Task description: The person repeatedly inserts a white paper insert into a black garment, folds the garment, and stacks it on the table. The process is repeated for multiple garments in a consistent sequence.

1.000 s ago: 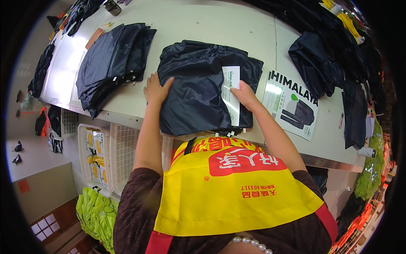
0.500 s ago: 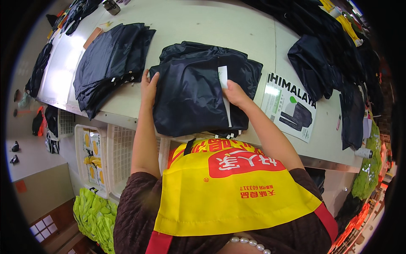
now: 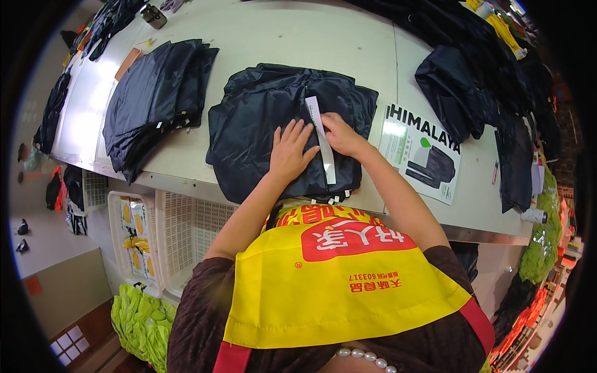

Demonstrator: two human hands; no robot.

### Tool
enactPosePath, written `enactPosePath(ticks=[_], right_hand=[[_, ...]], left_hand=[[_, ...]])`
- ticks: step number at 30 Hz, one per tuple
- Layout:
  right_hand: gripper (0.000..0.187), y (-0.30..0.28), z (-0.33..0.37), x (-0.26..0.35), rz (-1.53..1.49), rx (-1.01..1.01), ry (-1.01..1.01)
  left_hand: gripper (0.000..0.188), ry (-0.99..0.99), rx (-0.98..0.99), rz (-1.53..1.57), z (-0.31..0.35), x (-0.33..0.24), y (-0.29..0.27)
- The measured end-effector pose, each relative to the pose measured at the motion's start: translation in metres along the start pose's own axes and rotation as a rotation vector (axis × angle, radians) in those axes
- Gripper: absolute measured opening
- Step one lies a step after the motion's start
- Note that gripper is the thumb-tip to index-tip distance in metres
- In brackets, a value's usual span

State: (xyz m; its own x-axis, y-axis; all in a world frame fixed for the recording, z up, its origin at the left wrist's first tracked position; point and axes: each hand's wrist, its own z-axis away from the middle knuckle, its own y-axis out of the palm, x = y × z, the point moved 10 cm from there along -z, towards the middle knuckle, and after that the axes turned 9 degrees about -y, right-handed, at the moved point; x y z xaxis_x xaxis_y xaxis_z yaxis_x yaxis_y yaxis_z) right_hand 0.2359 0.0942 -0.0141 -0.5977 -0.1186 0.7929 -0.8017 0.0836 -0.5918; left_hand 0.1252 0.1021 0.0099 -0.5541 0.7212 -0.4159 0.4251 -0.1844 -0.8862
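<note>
Head: left hand [image 3: 289, 153] splays over garment [image 3: 245, 115], right hand [image 3: 344, 135] curls against card [image 3: 327, 163], hold unclear.

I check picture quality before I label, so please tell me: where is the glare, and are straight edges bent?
Head view: glare whitens the left end of the table, with softer sheen on the cloth under the left hand; same head view: the table's front edge bends slightly, and the corners go black.

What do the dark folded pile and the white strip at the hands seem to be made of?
Dark folded pile: probably thin synthetic fabric, slightly glossy; creases catch light. White strip: perhaps paper or card, smooth-looking, with straight edges.
</note>
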Motion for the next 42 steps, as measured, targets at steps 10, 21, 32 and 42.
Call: enactPosePath(ticks=[10, 21, 32, 42], right_hand=[[0.016, -0.01, -0.001, -0.018, 0.435, 0.035, 0.371], [0.037, -0.077, 0.031, 0.037, 0.099, -0.283, 0.019], [0.057, -0.027, 0.09, -0.003, -0.644, -0.452, 0.647], [0.035, -0.003, 0.067, 0.126, -1.527, -0.261, 0.56]], left_hand=[[0.062, -0.169, 0.065, 0.049, -0.012, 0.009, 0.02], [0.094, -0.255, 0.112, -0.144, -0.018, 0.004, 0.029], [0.058, -0.915, 0.832, 0.953, 0.111, 0.021, -0.015], [0.038, -1.235, 0.123, 2.118, 0.1, -0.004, -0.054]])
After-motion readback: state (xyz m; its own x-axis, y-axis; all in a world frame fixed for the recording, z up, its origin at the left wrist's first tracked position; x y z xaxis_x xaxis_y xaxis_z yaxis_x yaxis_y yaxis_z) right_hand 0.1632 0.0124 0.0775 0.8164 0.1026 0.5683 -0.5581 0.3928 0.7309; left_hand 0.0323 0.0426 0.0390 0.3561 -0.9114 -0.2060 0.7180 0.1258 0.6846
